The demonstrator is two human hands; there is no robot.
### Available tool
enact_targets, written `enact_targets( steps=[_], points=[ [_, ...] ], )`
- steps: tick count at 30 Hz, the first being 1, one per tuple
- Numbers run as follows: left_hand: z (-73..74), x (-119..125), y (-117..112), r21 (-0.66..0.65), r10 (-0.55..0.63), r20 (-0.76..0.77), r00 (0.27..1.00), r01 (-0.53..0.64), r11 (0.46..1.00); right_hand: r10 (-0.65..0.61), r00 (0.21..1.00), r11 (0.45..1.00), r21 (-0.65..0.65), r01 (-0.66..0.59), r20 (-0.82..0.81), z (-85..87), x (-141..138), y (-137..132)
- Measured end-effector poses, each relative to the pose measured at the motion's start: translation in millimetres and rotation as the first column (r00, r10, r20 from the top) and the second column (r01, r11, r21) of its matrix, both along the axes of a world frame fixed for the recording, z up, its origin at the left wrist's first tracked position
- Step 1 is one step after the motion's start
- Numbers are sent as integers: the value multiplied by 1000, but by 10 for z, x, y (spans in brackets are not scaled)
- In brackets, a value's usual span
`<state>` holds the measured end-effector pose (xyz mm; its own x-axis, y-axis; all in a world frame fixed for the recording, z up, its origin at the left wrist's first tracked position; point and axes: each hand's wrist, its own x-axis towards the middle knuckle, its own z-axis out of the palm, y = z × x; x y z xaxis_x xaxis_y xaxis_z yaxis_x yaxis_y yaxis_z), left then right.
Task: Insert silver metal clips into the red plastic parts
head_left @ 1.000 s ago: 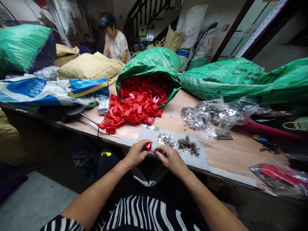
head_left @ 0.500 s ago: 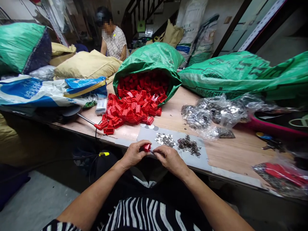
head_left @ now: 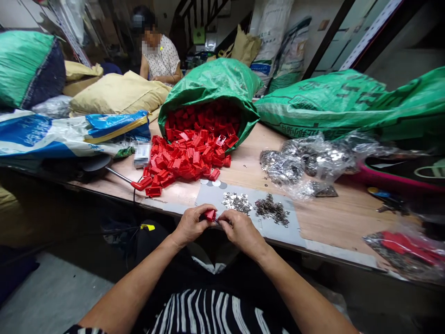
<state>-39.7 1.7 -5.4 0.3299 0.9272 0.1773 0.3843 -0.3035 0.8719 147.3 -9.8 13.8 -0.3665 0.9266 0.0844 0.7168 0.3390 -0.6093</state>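
Observation:
My left hand (head_left: 190,226) pinches a small red plastic housing (head_left: 210,215) between thumb and fingers, just off the table's front edge. Against the housing's right end, my right hand (head_left: 241,232) grips a small dark metal piece (head_left: 217,221), mostly hidden by the fingertips. Beyond the hands, a pile of shiny flat metal pieces (head_left: 237,202) and a pile of darker metal pieces (head_left: 272,208) lie on a grey sheet (head_left: 292,227). A heap of similar red housings (head_left: 187,157) spills out of a green sack (head_left: 215,81).
Plastic bags of metal parts (head_left: 288,167) lie to the right, near a pink-rimmed tray (head_left: 368,178). A red-handled rod (head_left: 120,176) points in from the left. Another green sack (head_left: 330,104) and a tan sack (head_left: 118,93) line the back, where a person (head_left: 162,58) sits.
The view has shifted slightly. My right fingertips and the metal piece have come a little closer to the red housing. My left hand keeps its hold.

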Motion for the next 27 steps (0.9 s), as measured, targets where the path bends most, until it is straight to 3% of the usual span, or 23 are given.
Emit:
enact_targets(
  steps=[6, 18, 27],
  points=[
    [-30, -65, 22, -14, -76, 50, 996, 77, 997, 7, 992, 990, -137, -24, -128, 36, 77, 58],
    [14, -76, 12, -5, -120, 29, 992, 120, 993, 27, 993, 988, -150, -45, -119, 23, 64, 89],
    [-38, -4, 5, 27, -58, 46, 997, 57, 998, 18, 1000, 996, -86, -19, -20, 49, -46, 47]
  ],
)
